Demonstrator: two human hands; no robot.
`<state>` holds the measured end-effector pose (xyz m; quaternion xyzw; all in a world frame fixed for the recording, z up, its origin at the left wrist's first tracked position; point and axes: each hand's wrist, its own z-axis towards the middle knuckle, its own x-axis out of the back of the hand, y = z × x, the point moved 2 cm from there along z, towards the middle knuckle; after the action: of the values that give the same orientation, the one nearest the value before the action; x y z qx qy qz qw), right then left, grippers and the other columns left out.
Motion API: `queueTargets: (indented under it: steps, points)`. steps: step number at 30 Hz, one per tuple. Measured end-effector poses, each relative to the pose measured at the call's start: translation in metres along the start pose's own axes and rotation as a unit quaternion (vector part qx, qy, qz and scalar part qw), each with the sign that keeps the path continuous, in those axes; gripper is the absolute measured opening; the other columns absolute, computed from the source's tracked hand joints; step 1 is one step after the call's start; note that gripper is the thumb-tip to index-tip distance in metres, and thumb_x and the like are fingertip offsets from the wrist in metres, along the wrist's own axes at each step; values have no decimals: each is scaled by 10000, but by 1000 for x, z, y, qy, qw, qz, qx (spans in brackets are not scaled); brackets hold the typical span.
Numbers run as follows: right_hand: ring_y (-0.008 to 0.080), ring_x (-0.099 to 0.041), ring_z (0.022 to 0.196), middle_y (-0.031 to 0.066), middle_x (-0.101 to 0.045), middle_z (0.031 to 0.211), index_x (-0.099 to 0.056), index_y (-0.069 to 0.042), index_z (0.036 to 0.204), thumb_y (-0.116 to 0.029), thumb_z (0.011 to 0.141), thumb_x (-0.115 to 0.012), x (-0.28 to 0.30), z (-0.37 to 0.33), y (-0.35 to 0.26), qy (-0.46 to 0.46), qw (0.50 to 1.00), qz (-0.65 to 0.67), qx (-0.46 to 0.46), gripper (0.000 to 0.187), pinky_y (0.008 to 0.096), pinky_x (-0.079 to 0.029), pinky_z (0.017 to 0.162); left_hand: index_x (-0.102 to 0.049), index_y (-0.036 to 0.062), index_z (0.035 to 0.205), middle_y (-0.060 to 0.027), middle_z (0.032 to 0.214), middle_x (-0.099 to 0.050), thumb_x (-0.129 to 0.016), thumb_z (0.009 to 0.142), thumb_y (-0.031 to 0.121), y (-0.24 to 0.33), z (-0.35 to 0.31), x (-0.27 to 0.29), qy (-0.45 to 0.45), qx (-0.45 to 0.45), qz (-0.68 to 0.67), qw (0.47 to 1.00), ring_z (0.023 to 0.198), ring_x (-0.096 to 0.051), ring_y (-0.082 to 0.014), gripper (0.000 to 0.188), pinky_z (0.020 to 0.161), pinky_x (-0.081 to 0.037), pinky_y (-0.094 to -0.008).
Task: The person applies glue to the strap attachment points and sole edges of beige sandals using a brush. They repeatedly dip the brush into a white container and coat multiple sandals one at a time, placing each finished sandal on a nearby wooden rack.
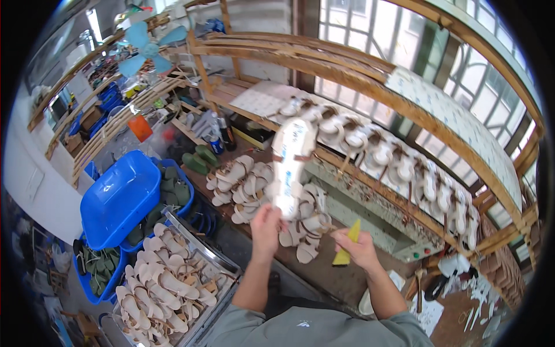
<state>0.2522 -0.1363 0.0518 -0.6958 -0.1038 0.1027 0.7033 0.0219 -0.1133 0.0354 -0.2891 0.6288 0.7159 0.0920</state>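
Observation:
My left hand (267,231) grips one end of a pale sandal (287,179), raised upright in front of me. Its light bottom carries blue marks, and brown straps cross its middle. In my right hand (359,250) is a yellow wedge-shaped tool (348,246) with a dark lower edge; its exact kind is unclear. The fingers close around it, apart from the sandal. Behind and below both hands, beige strappy sandals (307,231) lie in a loose pile on the bench.
White sandals (383,155) line a wooden rack along the window. At left, a metal-edged tray (219,254) holds many beige sandals. Blue tubs (118,196) contain green footwear. A hammer (420,289) lies at right among scraps, below a machine (376,222) with buttons. A blue fan (150,51) stands far left.

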Motion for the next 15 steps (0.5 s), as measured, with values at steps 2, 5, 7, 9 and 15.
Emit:
queueTargets:
  steps: [2, 5, 7, 9, 15]
  points:
    - [73, -551, 623, 10, -602, 683, -647, 2, 928, -145, 881, -595, 14, -5, 0, 49, 999, -4, -9, 163, 219, -438, 558, -553, 0, 878, -43, 662, -555, -488, 867, 125, 21, 74, 22, -4, -53, -5, 999, 497, -494, -93, 142, 443, -399, -220]
    - [93, -545, 592, 25, -598, 672, -641, 17, 916, -143, 871, -601, 39, -27, 15, 137, 990, 7, -20, 171, 224, -427, 543, -552, 1, 832, -32, 622, -521, -468, 847, 116, 46, 200, 46, -5, -93, 3, 996, 443, -439, -92, 143, 396, -349, -232]
    - [105, -537, 566, 42, -596, 656, -634, 22, 879, -170, 862, -611, 51, -43, 32, 205, 978, -6, -41, 194, 227, -418, 534, -557, -7, 806, -30, 589, -502, -471, 839, 108, 52, 279, 60, 2, -101, 37, 994, 423, -418, -97, 147, 380, -332, -239]
    - [105, -536, 556, 50, -593, 640, -625, 13, 840, -200, 853, -622, 55, -54, 47, 259, 964, -12, -60, 214, 227, -414, 531, -563, -13, 780, -34, 562, -492, -476, 831, 101, 52, 342, 60, 10, -85, 46, 995, 414, -412, -102, 152, 369, -325, -242]
    - [107, -518, 535, 63, -578, 647, -602, 29, 815, -198, 852, -626, 45, -58, 86, 336, 940, -4, -62, 231, 226, -396, 525, -534, -7, 687, -51, 536, -477, -516, 796, 91, -10, 459, 34, -24, 25, 68, 997, 394, -404, -118, 147, 340, -297, -258]
